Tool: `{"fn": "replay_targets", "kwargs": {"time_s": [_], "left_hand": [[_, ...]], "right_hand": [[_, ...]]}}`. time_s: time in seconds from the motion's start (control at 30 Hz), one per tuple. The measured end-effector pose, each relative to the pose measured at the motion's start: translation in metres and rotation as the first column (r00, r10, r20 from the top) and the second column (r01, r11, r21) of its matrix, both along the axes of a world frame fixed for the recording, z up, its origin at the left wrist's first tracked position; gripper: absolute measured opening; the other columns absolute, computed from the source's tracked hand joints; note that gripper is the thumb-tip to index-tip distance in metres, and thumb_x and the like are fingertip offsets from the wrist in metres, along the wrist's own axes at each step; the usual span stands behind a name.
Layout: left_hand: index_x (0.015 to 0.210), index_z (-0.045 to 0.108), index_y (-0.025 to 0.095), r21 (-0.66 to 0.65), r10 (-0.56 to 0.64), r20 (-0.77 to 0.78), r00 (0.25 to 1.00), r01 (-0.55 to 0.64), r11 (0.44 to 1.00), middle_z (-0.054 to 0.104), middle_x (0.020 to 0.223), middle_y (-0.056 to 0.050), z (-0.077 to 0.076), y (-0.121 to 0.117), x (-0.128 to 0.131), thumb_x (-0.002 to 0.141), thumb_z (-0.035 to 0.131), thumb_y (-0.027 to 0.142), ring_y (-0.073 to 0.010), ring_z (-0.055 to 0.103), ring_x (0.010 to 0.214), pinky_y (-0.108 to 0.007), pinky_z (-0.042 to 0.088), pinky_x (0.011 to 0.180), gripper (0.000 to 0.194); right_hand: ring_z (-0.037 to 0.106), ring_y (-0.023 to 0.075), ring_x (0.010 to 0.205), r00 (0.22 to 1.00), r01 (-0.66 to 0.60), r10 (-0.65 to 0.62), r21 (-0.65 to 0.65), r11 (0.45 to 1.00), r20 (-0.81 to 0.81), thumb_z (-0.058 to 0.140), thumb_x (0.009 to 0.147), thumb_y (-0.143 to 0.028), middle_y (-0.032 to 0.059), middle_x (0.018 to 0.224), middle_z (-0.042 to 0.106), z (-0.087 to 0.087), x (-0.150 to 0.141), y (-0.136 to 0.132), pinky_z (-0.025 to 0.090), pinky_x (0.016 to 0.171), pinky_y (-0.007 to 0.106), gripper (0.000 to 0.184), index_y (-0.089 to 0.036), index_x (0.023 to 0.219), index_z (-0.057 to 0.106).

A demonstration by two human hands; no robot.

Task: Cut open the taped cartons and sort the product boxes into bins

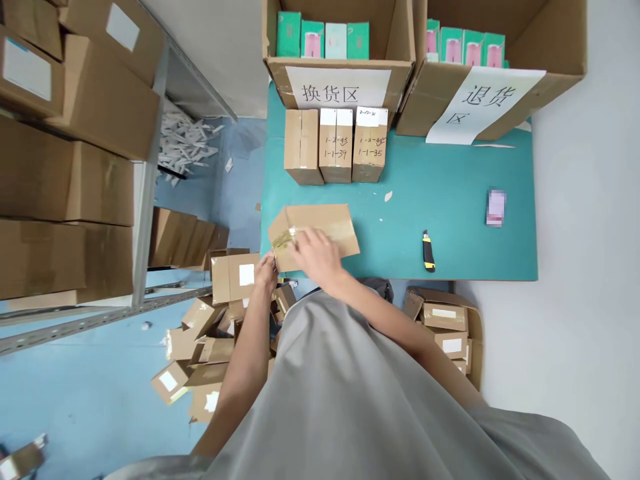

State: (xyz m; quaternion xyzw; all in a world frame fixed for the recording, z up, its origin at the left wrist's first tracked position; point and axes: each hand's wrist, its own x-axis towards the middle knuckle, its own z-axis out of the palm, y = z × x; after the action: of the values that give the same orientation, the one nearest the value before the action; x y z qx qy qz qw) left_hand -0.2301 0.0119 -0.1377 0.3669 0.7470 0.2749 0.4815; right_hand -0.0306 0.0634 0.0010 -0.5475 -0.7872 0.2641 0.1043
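A small cardboard box [320, 220] lies at the front left of the green-topped table [400, 213], with clear tape across its upper face and a crumpled-looking yellowish strip near its left end. My right hand [317, 255] rests on top of the box, fingers extended and slightly blurred beside that strip. At the box's lower left corner, my left hand [266, 272] is closed on its edge; the fingertips are partly hidden. To the right lies a yellow-and-black utility knife [429, 252], apart from both hands.
Handwritten-on cardboard boxes [335, 150] stand behind the work area. Two large open cartons [345, 73] with paper signs hold green packages. A pinkish item [496, 208] lies at right. Stacked boxes fill the left shelf [143, 227]; loose boxes [215, 350] cover the floor; another carton [475, 340] sits below.
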Motion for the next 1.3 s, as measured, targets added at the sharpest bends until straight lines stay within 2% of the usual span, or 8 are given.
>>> {"fn": "replay_targets", "kwargs": {"time_s": [0.2, 0.3, 0.4, 0.5, 0.73, 0.97, 1.13, 1.3], "left_hand": [[0.118, 0.081, 0.015, 0.018, 0.261, 0.168, 0.950, -0.268, 0.963, 0.083, 0.111, -0.012, -0.026, 0.015, 0.015, 0.088, 0.086, 0.069, -0.0231, 0.078, 0.098, -0.038, 0.066, 0.092, 0.062], [0.107, 0.084, 0.015, 0.107, 0.169, 0.147, 0.975, -0.185, 0.977, 0.086, 0.107, -0.013, -0.021, 0.029, 0.045, 0.083, 0.089, 0.059, -0.0278, 0.080, 0.096, -0.042, 0.066, 0.095, 0.050], [0.112, 0.086, 0.015, 0.205, 0.029, -0.116, 0.993, -0.005, 0.979, 0.086, 0.118, -0.017, -0.009, 0.041, 0.075, 0.098, 0.073, 0.045, -0.0331, 0.081, 0.105, -0.048, 0.062, 0.106, 0.036], [0.121, 0.084, 0.015, 0.223, -0.016, -0.218, 0.976, 0.066, 0.973, 0.085, 0.126, -0.018, 0.001, 0.048, 0.087, 0.097, 0.071, 0.035, -0.0345, 0.083, 0.108, -0.051, 0.062, 0.109, 0.033], [0.117, 0.074, 0.018, 0.281, -0.002, 0.005, 1.000, 0.000, 0.960, 0.084, 0.128, -0.013, -0.003, 0.032, 0.068, 0.082, 0.084, 0.028, -0.0293, 0.083, 0.115, -0.044, 0.066, 0.107, 0.037], [0.092, 0.065, 0.024, -0.091, -0.158, -0.180, 0.971, 0.144, 0.985, 0.086, 0.099, -0.010, -0.020, -0.009, 0.064, 0.082, 0.078, 0.024, -0.0323, 0.084, 0.103, -0.038, 0.061, 0.094, 0.016], [0.091, 0.064, 0.025, -0.096, -0.151, -0.182, 0.972, 0.135, 0.986, 0.085, 0.094, -0.008, -0.026, -0.009, 0.064, 0.079, 0.078, 0.021, -0.0330, 0.084, 0.101, -0.037, 0.060, 0.091, 0.019], [0.092, 0.066, 0.024, -0.049, -0.102, -0.149, 0.984, 0.096, 0.994, 0.086, 0.095, -0.007, -0.025, 0.000, 0.065, 0.075, 0.082, 0.019, -0.0310, 0.084, 0.098, -0.041, 0.064, 0.096, 0.024]], "right_hand": [[0.079, 0.0243, 0.095, 0.841, 0.428, -0.453, -0.150, 0.891, -0.294, 0.071, 0.107, -0.040, 0.0092, 0.109, 0.083, -0.063, 0.139, 0.005, 0.065, 0.090, 0.037, 0.020, -0.022, 0.103, 0.079], [0.079, 0.0274, 0.091, 0.748, 0.557, -0.609, -0.250, 0.792, -0.264, 0.078, 0.097, -0.048, 0.0096, 0.094, 0.084, -0.098, 0.197, 0.010, 0.065, 0.096, 0.044, 0.027, -0.021, 0.096, 0.080], [0.079, 0.0285, 0.087, 0.690, 0.530, -0.653, -0.397, 0.750, -0.312, 0.082, 0.091, -0.061, 0.0084, 0.083, 0.082, -0.119, 0.227, 0.013, 0.067, 0.090, 0.045, 0.042, -0.020, 0.095, 0.082], [0.080, 0.0287, 0.093, 0.689, 0.511, -0.636, -0.389, 0.767, -0.348, 0.083, 0.088, -0.066, 0.0109, 0.094, 0.085, -0.123, 0.234, 0.014, 0.067, 0.096, 0.046, 0.047, -0.019, 0.093, 0.085], [0.079, 0.0269, 0.106, 0.724, 0.509, -0.534, -0.186, 0.841, -0.437, 0.073, 0.100, -0.058, 0.0117, 0.119, 0.081, -0.123, 0.232, -0.014, 0.068, 0.100, 0.043, 0.044, -0.021, 0.116, 0.087], [0.078, 0.0291, 0.089, 0.788, 0.589, -0.616, -0.321, 0.742, 0.023, 0.070, 0.089, -0.024, 0.0105, 0.092, 0.083, -0.169, 0.207, -0.075, 0.062, 0.091, 0.038, 0.017, -0.025, 0.072, 0.070], [0.081, 0.0322, 0.094, 0.764, 0.624, -0.640, -0.346, 0.701, 0.083, 0.068, 0.089, -0.020, 0.0129, 0.093, 0.085, -0.185, 0.196, -0.088, 0.060, 0.088, 0.036, 0.014, -0.026, 0.077, 0.072], [0.084, 0.0321, 0.096, 0.770, 0.602, -0.638, -0.357, 0.714, 0.020, 0.073, 0.090, -0.024, 0.0125, 0.094, 0.087, -0.172, 0.198, -0.083, 0.063, 0.090, 0.038, 0.012, -0.025, 0.078, 0.073]]}}
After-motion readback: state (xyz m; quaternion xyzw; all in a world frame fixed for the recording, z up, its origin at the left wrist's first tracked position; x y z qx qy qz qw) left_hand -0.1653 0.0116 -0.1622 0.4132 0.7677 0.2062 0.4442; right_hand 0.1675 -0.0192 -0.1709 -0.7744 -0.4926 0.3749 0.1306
